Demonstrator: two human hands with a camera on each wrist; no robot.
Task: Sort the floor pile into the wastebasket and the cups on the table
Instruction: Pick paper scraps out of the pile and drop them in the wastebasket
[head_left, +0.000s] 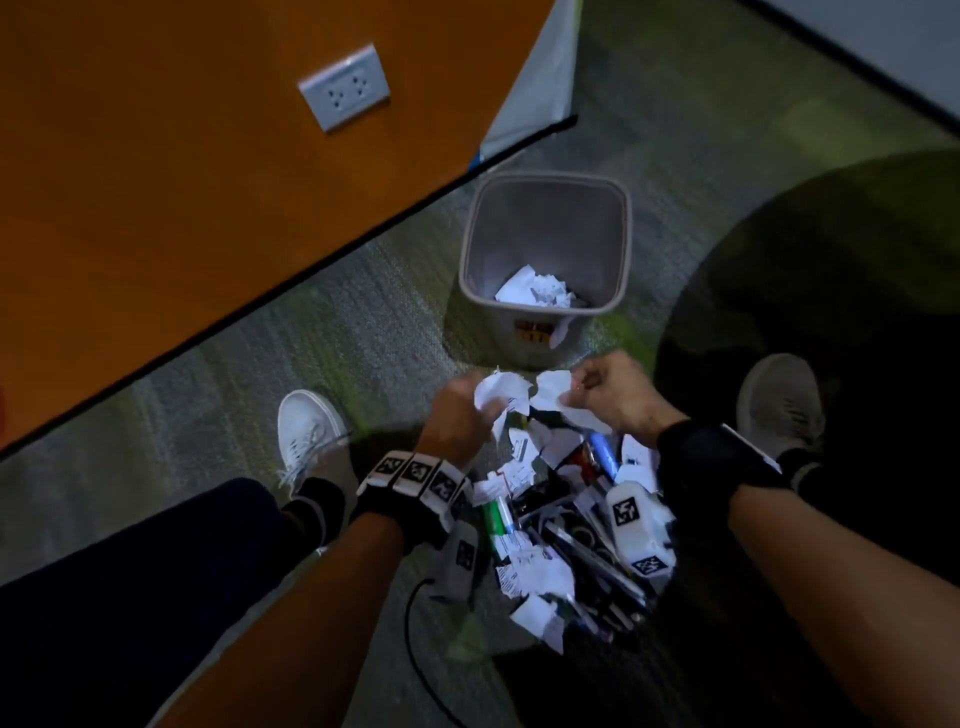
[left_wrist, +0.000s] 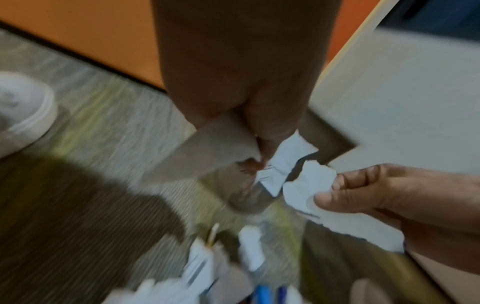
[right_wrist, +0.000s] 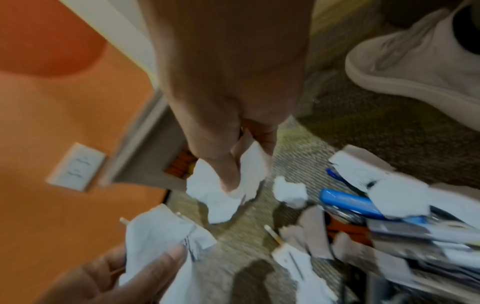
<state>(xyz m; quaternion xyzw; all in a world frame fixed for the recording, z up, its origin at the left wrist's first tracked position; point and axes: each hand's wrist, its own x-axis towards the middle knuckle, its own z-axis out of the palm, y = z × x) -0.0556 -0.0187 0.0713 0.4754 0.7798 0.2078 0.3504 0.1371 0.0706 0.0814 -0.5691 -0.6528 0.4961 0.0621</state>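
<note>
Head view: person crouches over a floor pile of torn paper scraps, pens and markers on grey-green carpet, between two white sneakers, the left one and the right one. Left hand is clenched around a crumpled white paper scrap; the left wrist view shows the thumb and fingers pinching it, with printed lines faintly visible on the paper. Right hand grasps a second crumpled white paper piece between thumb and curled fingers; the right wrist view confirms the thumb pressed into the wad. The two papers sit just beside each other, raised above the far edge of the pile, on the near side of the wastebasket. Wastebasket: grey, square-mouthed, upright on the carpet, with an orange label low on its near wall; crumpled white paper lies at its bottom. In the pile: a blue marker, a green marker, dark pens, receipt-like scraps; finer detail is blurred. Both wrists carry black bands with black-and-white tag markers. An orange wall panel with a white power outlet stands to the left, a black baseboard along its foot. Cups and table are not in view. Wrist frames show motion blur.
</note>
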